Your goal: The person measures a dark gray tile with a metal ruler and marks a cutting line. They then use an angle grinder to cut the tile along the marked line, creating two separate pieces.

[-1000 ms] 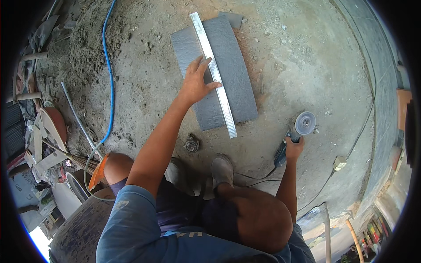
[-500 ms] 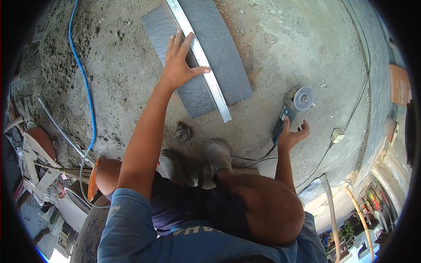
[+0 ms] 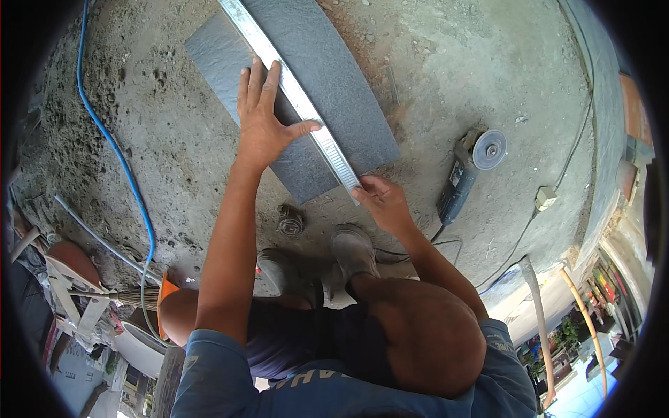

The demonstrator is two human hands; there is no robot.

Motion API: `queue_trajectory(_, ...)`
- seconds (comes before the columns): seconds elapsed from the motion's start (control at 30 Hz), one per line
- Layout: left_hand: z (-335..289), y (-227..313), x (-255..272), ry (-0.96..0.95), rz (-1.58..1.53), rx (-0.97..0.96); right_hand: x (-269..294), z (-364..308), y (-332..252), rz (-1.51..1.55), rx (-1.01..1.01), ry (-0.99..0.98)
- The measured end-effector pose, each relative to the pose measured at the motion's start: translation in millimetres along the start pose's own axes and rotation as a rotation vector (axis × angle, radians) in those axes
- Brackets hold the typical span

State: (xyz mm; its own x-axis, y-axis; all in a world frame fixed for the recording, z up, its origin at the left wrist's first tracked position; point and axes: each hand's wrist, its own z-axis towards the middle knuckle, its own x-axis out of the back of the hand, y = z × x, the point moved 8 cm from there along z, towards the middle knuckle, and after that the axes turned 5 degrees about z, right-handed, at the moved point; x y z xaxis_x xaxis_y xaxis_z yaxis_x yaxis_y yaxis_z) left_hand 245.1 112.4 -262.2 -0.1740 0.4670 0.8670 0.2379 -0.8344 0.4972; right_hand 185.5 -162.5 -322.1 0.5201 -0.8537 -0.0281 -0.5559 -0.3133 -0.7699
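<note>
Bar [image 3: 293, 92]: long straight silver metal, shiny, ribbed toward the near end. Lies on a diagonal across slab [image 3: 341, 104]; far end runs out at the top edge of view, near end just past the slab's near edge. Slab: dark grey, flat, rough stone-like face, straight near edge, long right edge looks bowed in this lens.

Left hand [image 3: 259, 136]: fingers [image 3: 270, 83] wide, over the slab's left part and the bar's left edge, thumb tip on the bar. Right hand [image 3: 387, 209]: thumb on the bar's near end, fingers bent beside it at the slab corner, narrow gap. Can't tell if they close under the bar.

Grinder [image 3: 458, 189] lies on the floor right of the right hand, well apart from it: dark body, round pale disc [image 3: 490, 150] facing up. Cord [image 3: 519, 244] runs past it to a boxy cream connector [image 3: 546, 198]. Small round metal piece [image 3: 291, 221] sits near the slab's near edge, just ahead of the boots [image 3: 352, 247].

Blue hose [image 3: 115, 143] curves down the left, grey pipe [image 3: 104, 233] beside it. Mixed clutter [image 3: 70, 292] at the far left.

Floor [image 3: 453, 90]: grey, dusty, concrete-like; lumpy with grit on the left, smoother right. Left hand hides part of slab.
</note>
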Motion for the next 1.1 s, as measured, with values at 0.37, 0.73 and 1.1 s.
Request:
queue_trajectory(0.37, 4, 1, -1, -0.029, 0.054, 0.027, -4, -2, -11, 0.062, 0.062, -0.011)
queue_trajectory(0.73, 1, -2, -3, -0.046, 0.059, 0.039, -6, -3, -4, 0.027, 0.085, 0.001)
queue_trajectory(1.1, 1, -5, -4, -0.1, 0.056, 0.059, -4, -2, -9, 0.005, 0.072, 0.0)
